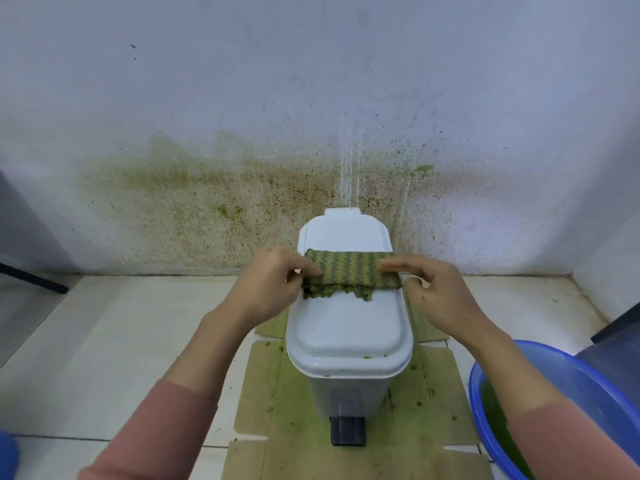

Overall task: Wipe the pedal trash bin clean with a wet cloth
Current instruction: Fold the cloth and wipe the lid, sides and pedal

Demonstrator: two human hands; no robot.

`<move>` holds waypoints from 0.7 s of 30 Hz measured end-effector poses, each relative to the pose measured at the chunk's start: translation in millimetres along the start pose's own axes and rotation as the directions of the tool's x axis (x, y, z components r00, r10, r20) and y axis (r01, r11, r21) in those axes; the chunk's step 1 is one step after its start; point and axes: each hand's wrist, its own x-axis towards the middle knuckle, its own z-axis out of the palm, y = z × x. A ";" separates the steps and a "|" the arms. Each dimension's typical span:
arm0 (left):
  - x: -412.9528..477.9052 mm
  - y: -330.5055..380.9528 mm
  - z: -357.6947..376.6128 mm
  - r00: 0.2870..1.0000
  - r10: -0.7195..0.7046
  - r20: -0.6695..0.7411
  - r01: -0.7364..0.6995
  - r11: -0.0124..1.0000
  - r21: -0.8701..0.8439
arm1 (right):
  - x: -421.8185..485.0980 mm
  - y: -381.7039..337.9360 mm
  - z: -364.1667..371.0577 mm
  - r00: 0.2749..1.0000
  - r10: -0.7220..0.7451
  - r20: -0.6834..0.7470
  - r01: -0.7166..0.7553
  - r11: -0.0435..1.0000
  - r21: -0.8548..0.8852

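A white pedal trash bin (pixel 348 336) stands against the wall with its lid closed and a dark pedal (pixel 347 430) at its foot. A green zigzag-patterned cloth (pixel 349 273) lies folded across the far half of the lid. My left hand (pixel 273 285) pinches the cloth's left end. My right hand (pixel 436 289) pinches its right end. A few green specks cling to the lid's front rim.
Flattened cardboard (pixel 263 393) stained green lies under the bin. A blue basin (pixel 498 403) with green water sits on the floor at the right. The wall (pixel 207 202) behind is spattered green and brown. Dark furniture edges show at far left and right.
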 end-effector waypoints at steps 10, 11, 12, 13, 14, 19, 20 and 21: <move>42.8 18.3 70.1 0.960 0.066 0.272 -0.129 0.967 0.221 | -75.8 23.4 77.1 0.905 0.357 -0.230 -0.209 0.846 0.492; 27.9 21.4 73.6 0.970 0.059 0.238 -0.123 0.956 0.267 | -78.6 25.1 79.6 0.906 0.370 -0.206 -0.228 0.835 0.501; 11.3 27.0 76.1 0.977 0.063 0.203 -0.125 0.942 0.312 | -78.5 26.3 80.7 0.908 0.376 -0.185 -0.238 0.827 0.509; -4.8 34.3 77.5 0.983 0.074 0.171 -0.131 0.928 0.348 | -76.7 26.4 81.0 0.911 0.374 -0.175 -0.236 0.820 0.522; -19.9 41.3 78.1 0.986 0.090 0.142 -0.138 0.916 0.378 | -75.2 28.3 81.0 0.915 0.365 -0.173 -0.226 0.816 0.532; -77.2 32.5 76.9 0.993 0.102 -0.054 -0.071 0.909 0.412 | -86.1 32.2 82.1 0.949 0.299 -0.099 -0.198 0.810 0.552; -84.7 24.3 77.2 0.993 0.061 -0.096 -0.022 0.930 0.366 | -90.9 32.6 83.6 0.959 0.266 -0.095 -0.176 0.826 0.535; -90.6 17.6 78.3 0.990 0.030 -0.135 0.014 0.949 0.314 | -94.9 32.5 84.9 0.967 0.238 -0.090 -0.155 0.833 0.531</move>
